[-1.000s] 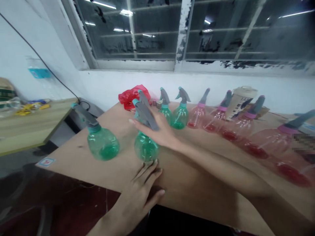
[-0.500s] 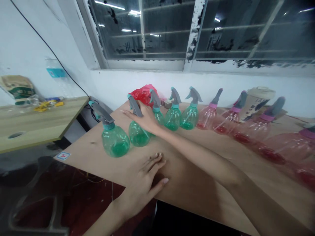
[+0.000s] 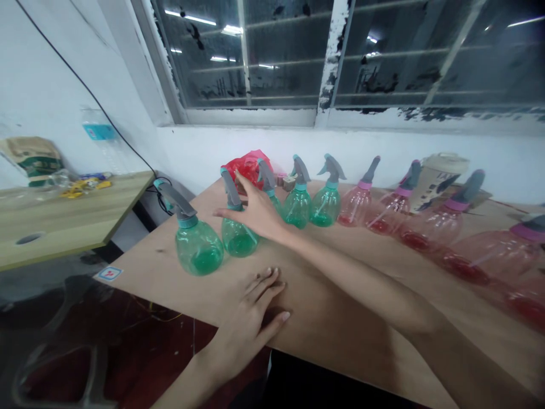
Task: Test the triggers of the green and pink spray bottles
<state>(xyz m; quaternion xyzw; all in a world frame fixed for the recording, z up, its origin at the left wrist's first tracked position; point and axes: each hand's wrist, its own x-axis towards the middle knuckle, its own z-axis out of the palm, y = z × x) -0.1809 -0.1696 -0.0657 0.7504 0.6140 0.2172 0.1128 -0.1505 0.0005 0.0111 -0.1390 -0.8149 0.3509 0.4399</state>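
Note:
My right hand (image 3: 259, 210) reaches across to the second green spray bottle (image 3: 239, 236) from the left. Its thumb and fingers are spread apart around the right side of that bottle's neck, and I cannot tell whether they touch it. Part of a third green spray bottle (image 3: 268, 175) is hidden behind this hand. Flat on the tabletop near the front edge rests my left hand (image 3: 251, 312), fingers stretched out and holding nothing. The leftmost green spray bottle (image 3: 199, 248) stands upright with green liquid inside.
Two more green spray bottles (image 3: 297, 205) and several pink spray bottles (image 3: 356, 205) continue the row rightward. Behind them are a red plastic bag (image 3: 249, 165) and a white printed tub (image 3: 440, 179). Left of the wooden table (image 3: 145, 261), a second table (image 3: 123, 199) carries small yellow items (image 3: 83, 186).
My right hand has opened and shifted slightly right, its thumb now lower and its fingers away from the second bottle's trigger head. My left hand stays in place.

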